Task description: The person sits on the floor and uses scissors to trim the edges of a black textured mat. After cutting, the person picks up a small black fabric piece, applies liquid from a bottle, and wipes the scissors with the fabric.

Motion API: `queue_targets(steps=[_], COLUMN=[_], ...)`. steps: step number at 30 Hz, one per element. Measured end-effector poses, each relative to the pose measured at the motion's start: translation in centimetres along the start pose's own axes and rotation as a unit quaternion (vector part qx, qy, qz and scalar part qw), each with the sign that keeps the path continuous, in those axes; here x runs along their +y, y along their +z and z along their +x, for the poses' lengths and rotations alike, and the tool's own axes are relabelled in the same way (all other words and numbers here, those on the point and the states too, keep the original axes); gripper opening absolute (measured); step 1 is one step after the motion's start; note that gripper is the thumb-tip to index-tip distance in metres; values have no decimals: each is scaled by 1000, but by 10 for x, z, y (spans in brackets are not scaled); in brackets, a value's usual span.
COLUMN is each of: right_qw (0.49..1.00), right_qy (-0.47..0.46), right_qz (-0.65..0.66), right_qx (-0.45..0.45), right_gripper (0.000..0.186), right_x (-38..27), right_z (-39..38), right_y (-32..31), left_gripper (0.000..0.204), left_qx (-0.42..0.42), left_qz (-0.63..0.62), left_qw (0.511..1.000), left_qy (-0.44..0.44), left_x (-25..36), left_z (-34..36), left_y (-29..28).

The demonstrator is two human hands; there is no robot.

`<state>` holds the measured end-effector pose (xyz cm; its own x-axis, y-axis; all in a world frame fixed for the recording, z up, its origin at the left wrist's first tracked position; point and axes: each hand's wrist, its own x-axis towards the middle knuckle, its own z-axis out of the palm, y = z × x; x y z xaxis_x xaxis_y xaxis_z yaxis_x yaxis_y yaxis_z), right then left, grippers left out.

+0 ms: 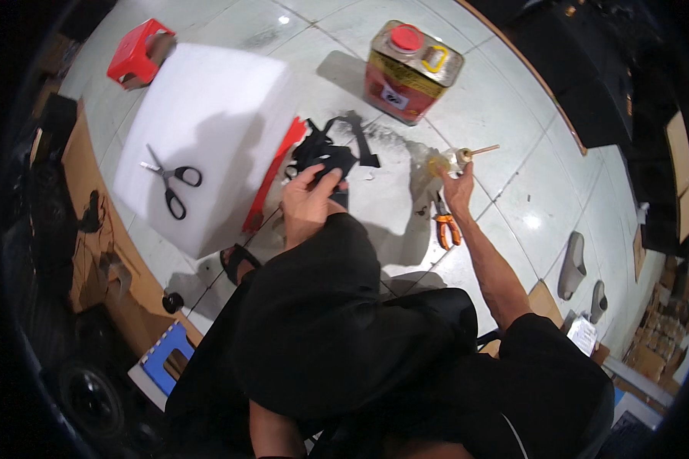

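My left hand [308, 208] is closed, with thumb and fingers pinched on a black piece of material [331, 164]. Loose black strips [367, 149] spread on the floor just beyond it. Out to the right, my right hand [459, 190] grips a small round-mouthed container [465, 156] with a thin brown stick slanting out of it. A yellowish, see-through patch lies beside its fingertips; whether it belongs to the container I cannot tell. Orange-handled pliers [446, 228] rest on the tiles below this hand. My raised knee hides most of the left forearm.
A white foam block [207, 92] carries black-handled scissors [174, 177]; a red strip [274, 177] runs along its right side. Farther off stand a red-capped metal can [412, 73] and a red stool [138, 53]. Grey slippers [572, 266] lie at right, a blue stool [164, 359] at lower left.
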<state>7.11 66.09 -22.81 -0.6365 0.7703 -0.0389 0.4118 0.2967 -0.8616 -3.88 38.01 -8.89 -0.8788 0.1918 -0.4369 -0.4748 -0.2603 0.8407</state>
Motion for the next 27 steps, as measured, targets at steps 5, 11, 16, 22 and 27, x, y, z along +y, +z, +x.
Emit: queue_targets(steps=[5, 11, 16, 22, 27], right_qw=[970, 857, 802, 766, 745], right_qy=[-158, -350, -379, -394, -399], right_qz=[-154, -335, -419, -464, -494], right_qx=[-106, -173, -193, -208, -205], right_gripper=[65, 67, 68, 74, 75], right_x=[-38, -116, -146, -166, -174], right_z=[-20, -52, -52, -49, -47], right_y=[-10, -71, -86, -92, -94], left_gripper=[33, 38, 31, 21, 20], left_qx=[-14, -40, -37, -69, -80], left_qz=[77, 40, 2, -35, -41], left_qw=[997, 998, 998, 997, 996], left_qy=[14, 11, 41, 30, 15], left_x=[18, -3, 4, 3, 5], left_z=[-10, 2, -2, -2, -4], left_y=[-12, -8, -10, -6, -9])
